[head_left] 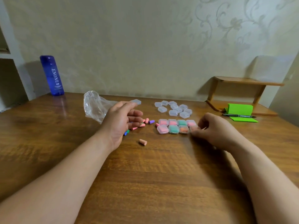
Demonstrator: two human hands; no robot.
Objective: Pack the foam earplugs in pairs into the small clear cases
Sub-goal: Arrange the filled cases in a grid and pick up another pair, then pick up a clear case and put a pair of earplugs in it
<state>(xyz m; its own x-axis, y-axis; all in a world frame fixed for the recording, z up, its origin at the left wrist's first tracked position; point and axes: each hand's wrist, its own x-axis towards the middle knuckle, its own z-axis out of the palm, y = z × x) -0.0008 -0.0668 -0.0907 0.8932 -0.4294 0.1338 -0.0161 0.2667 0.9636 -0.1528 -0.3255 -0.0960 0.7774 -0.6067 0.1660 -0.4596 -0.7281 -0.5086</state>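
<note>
Two rows of filled clear cases (173, 129) with pink, green and orange earplugs lie right of centre on the wooden table (145, 175). My right hand (215, 131) pinches the filled case at the right end of the front row (193, 127), which is blurred. Behind the rows sits a cluster of several empty clear cases (174, 109). My left hand (121, 122) hovers with relaxed fingers over loose earplugs (146, 121) in pink, purple, blue and green. One more empty case (136, 102) lies by its index fingertip. A single salmon earplug (143, 141) lies apart, nearer me.
A crumpled clear plastic bag (93, 105) lies behind my left hand. A blue bottle (52, 75) stands at the back left by the wall. At the back right are a small wooden shelf (239, 92), green notepaper (238, 109) and a pen (238, 116).
</note>
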